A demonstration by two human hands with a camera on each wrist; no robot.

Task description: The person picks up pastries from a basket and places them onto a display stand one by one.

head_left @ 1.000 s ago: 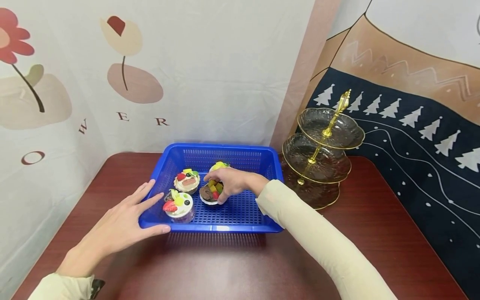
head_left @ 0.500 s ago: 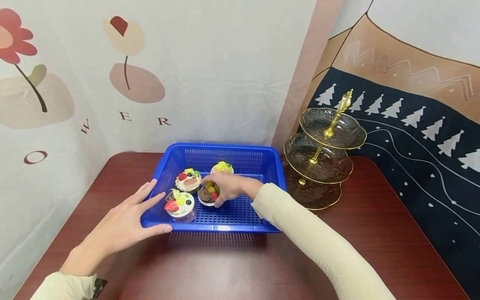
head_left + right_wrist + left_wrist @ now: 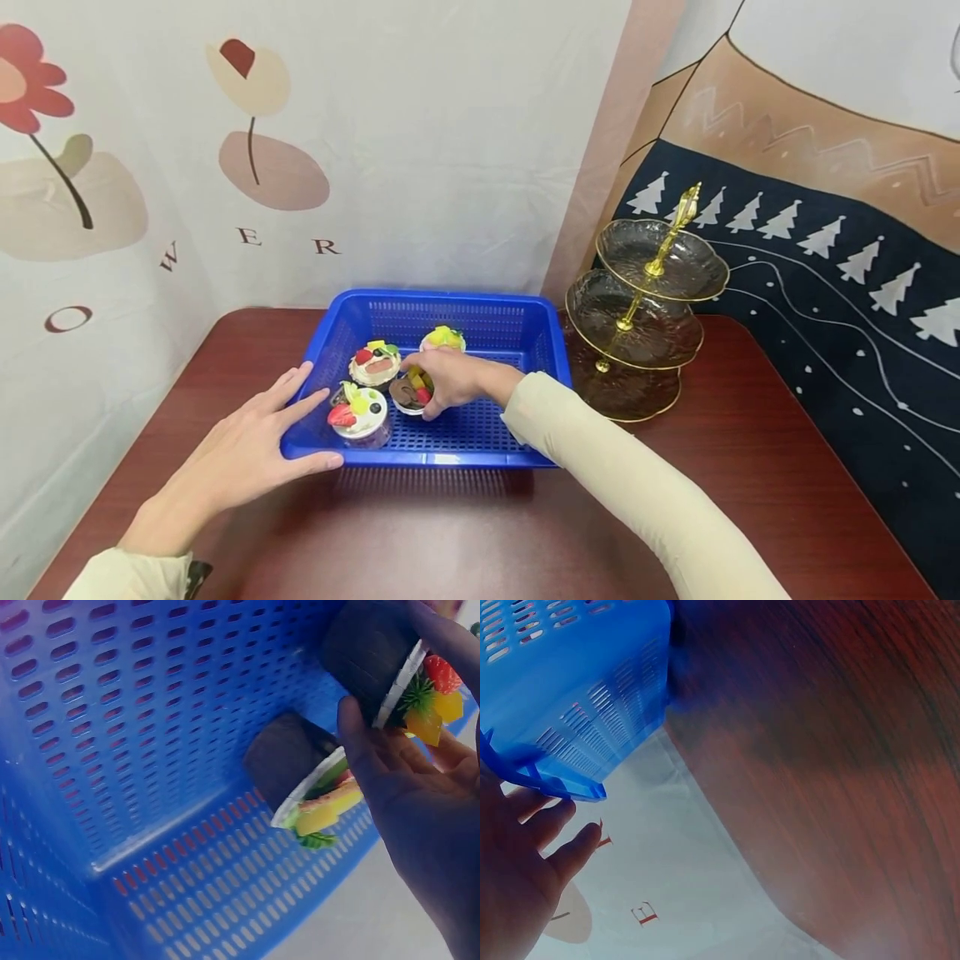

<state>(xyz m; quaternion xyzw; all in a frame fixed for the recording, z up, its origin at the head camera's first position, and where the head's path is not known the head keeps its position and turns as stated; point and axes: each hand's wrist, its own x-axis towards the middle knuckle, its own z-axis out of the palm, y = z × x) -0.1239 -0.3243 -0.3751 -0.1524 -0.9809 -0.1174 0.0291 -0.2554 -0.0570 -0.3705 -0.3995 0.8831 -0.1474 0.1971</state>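
Observation:
In the head view my right hand point(image 3: 457, 379) reaches into a blue plastic basket point(image 3: 450, 294) and holds a chocolate cupcake point(image 3: 406, 395) between thumb and fingers. Its dark cup point(image 3: 367, 660), topped with fruit, shows in the right wrist view. My left hand point(image 3: 243, 454) has its fingers spread at the basket's left rim and touches it. Beside the held cupcake sit a cream-topped cupcake point(image 3: 377, 369) and a white-topped dessert cup point(image 3: 366, 423) with strawberry. Behind my right hand stands a cupcake with yellow fruit point(image 3: 442, 337), partly hidden by the hand.
A three-tier glass cake stand point(image 3: 637, 321) with gold rims and a gold handle stands right of the basket. Both rest on a dark red-brown wooden table point(image 3: 750, 467). A white printed curtain point(image 3: 435, 167) hangs behind, a dark patterned one point(image 3: 847, 317) at right.
My right hand and the chocolate cupcake have shifted a little left, closer to the white-topped dessert cup. More of the yellow-fruit cupcake shows now. The left hand has stayed at the rim.

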